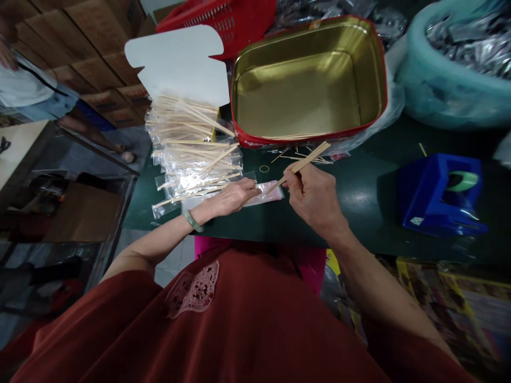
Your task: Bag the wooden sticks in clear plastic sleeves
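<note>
My right hand [313,197] grips a small bundle of thin wooden sticks [313,156], slanted so the lower tips meet the mouth end of a clear plastic bag [274,193]. With fingers closed, my left hand [235,196] holds that bag flat on the green table; a jade-coloured bangle circles the wrist. Beside and beyond my left hand lies a pile of clear bags with sticks in them [191,165]. More loose sticks [311,158] and a rubber band [264,169] lie on the table just beyond my hands.
A gold-lined red tin [307,85] with a few sticks stands ahead. Around it are a white carton flap [179,64], a red basket [251,21] and a teal tub [455,80] of shiny packets. A blue tape dispenser [427,197] stands right. Another person [43,85] is at far left near stacked cartons.
</note>
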A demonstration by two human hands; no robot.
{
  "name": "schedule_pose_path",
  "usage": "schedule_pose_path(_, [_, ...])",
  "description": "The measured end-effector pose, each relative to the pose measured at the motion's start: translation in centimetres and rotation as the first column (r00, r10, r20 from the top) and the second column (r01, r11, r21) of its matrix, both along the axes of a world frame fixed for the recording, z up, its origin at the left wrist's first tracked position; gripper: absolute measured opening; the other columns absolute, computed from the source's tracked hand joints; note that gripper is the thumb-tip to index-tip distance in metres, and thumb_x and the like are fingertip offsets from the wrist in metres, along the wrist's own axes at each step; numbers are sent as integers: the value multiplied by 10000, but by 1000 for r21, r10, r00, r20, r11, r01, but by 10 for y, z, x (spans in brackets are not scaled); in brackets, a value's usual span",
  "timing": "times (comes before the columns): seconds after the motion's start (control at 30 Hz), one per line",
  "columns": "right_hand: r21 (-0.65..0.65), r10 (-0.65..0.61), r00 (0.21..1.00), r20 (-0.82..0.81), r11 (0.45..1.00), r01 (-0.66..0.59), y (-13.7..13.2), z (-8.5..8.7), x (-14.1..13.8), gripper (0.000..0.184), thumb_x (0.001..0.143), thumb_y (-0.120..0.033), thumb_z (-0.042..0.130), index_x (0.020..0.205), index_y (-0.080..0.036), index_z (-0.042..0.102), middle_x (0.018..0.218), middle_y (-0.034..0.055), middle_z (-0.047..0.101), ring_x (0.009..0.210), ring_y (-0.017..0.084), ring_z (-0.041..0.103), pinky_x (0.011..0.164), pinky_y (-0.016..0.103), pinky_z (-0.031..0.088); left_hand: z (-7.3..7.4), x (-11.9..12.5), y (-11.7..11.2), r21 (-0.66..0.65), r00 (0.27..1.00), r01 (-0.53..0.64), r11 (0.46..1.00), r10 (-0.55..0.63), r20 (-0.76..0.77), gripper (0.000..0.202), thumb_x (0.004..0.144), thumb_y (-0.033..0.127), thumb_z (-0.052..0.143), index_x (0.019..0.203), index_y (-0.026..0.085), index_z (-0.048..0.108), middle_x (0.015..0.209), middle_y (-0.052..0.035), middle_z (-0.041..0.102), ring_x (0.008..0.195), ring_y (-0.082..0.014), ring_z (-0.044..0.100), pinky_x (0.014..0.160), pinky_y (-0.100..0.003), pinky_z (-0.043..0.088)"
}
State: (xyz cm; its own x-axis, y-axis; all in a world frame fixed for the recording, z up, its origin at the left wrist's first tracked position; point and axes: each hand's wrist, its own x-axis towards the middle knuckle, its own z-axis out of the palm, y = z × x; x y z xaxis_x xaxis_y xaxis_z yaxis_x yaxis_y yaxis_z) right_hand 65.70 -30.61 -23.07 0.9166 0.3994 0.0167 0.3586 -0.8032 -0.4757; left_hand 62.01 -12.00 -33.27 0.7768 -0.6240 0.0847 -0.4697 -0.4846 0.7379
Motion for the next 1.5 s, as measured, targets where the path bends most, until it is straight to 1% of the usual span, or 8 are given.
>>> schedule_pose_path(0.1, [-14,13,1000,0,1000,-13,2,0,1,184,933,-341,436,854,-247,572,797,77,658,798,249,653,725,392,513,1,5,-2,142,995,62,988,-73,71,378,944,131,360,1267,166,554,908,-75,571,724,-152,488,628,-288,362])
schedule_pose_path(0.23, [-21,13,1000,-4,1000,-13,4,-1,2,184,931,-339,436,855,-238,570,797,77,657,795,249,654,707,388,511,6,13,-4,250,995,88,964,-95,18,297,934,112,372,1089,138,625,888,-81,614,672,-145,493,579,-299,300])
schedule_pose_path(0.33, [-15,10,1000,-8,1000,-10,4,-2,3,191,929,-348,443,853,-238,578,790,73,658,805,248,657,715,390,518,6,17,-3,213,996,78,974,-84,21,256,951,147,377,953,149,633,822,-61,620,634,-137,485,552,-301,268])
schedule_pose_path(0.43, [26,-22,1000,-20,999,22,3,-1,2,184,924,-344,464,834,-239,585,781,70,665,771,242,663,717,397,531,2,17,0,137,994,74,988,-85,71,244,941,139,396,869,155,628,820,-54,626,679,-133,516,578,-284,306])
schedule_pose_path(0.6, [237,-161,985,-65,956,172,1,6,-1,181,937,-365,482,847,-253,592,762,51,680,644,185,658,618,342,546,-2,15,5,115,989,11,993,-27,147,330,950,116,355,743,141,609,744,-54,604,675,-121,529,606,-262,352])
schedule_pose_path(0.9, [365,-112,987,-118,919,148,6,4,-1,195,908,-370,556,787,-220,589,632,-1,646,533,140,635,520,278,529,9,4,13,119,968,-27,993,-4,251,327,964,116,349,792,122,627,743,-58,612,682,-126,556,621,-239,401])
schedule_pose_path(1.3, [456,-247,968,-52,856,243,7,1,-13,197,919,-369,541,784,-234,591,646,0,650,539,127,636,525,267,562,5,-1,10,155,943,-106,982,50,328,319,948,97,363,745,128,606,715,-51,593,622,-118,523,562,-255,365])
schedule_pose_path(1.5, [439,-232,962,-142,857,271,5,-10,-12,247,891,-442,570,789,-218,599,637,2,656,526,129,633,503,265,556,2,1,4,143,954,-73,987,27,300,330,945,83,354,737,128,606,718,-54,595,655,-127,537,589,-258,370])
